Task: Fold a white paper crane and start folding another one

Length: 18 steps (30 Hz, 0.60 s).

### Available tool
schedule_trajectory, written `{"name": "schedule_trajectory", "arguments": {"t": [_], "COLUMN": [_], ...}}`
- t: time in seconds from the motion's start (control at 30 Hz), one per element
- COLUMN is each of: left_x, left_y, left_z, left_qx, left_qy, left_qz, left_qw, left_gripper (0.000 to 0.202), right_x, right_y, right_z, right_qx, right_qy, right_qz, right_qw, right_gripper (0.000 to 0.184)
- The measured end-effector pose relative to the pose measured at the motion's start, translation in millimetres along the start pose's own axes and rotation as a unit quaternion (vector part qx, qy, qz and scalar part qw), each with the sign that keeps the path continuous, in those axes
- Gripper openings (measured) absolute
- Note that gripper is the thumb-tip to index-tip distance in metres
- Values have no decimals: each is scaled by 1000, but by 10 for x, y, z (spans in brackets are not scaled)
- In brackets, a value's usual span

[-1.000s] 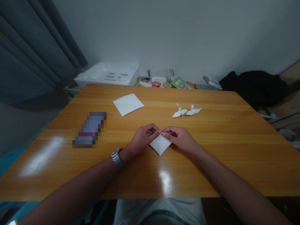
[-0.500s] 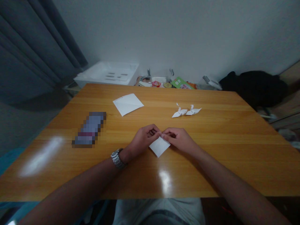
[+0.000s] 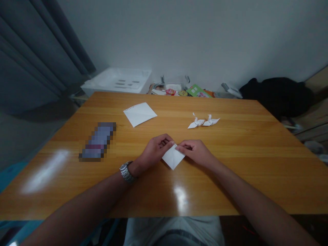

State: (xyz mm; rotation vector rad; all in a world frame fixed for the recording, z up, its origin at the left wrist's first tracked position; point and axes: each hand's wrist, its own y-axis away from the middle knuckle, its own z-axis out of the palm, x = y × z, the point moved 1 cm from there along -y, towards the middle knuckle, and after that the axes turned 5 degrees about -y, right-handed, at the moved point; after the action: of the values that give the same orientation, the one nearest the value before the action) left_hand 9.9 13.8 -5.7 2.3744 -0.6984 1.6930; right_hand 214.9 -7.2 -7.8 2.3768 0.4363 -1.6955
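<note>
A small folded white paper (image 3: 173, 158) lies on the wooden table (image 3: 230, 177) near its middle, one corner pointing toward me. My left hand (image 3: 153, 152), with a metal watch on the wrist, pinches the paper's upper left edge with curled fingers. My right hand (image 3: 196, 151) pinches its upper right edge, fingers curled as well. The two hands nearly meet above the paper's top corner.
A flat white sheet (image 3: 139, 113) lies further back on the left. Two folded paper cranes (image 3: 203, 122) sit back right. A blurred rectangular object (image 3: 97, 141) lies at the left. Behind the table are a white bin (image 3: 118, 80), clutter and a dark bag (image 3: 276, 94).
Both hands and the folded paper shifted slightly left and away from me; the paper has turned a little under the fingers. Nothing else moved.
</note>
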Motion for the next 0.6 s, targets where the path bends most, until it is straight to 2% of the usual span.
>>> {"name": "schedule_trajectory", "arguments": {"t": [0.23, 0.37, 0.6], "left_x": [3, -9, -46], "left_y": [-17, -29, -59], "left_z": [-21, -39, -86], "left_qx": [21, 31, 53], "left_qy": [-24, -37, -44], "left_qz": [-5, -14, -25], "left_qw": [999, 999, 997], "left_gripper": [27, 29, 27], "right_x": [-9, 17, 12], "right_y": [0, -1, 11], "right_z": [-33, -36, -32], "right_qx": [6, -11, -41], "right_qy": [31, 14, -49], "right_qz": [3, 27, 35], "right_qw": [1000, 999, 997], "right_gripper": [32, 39, 40]}}
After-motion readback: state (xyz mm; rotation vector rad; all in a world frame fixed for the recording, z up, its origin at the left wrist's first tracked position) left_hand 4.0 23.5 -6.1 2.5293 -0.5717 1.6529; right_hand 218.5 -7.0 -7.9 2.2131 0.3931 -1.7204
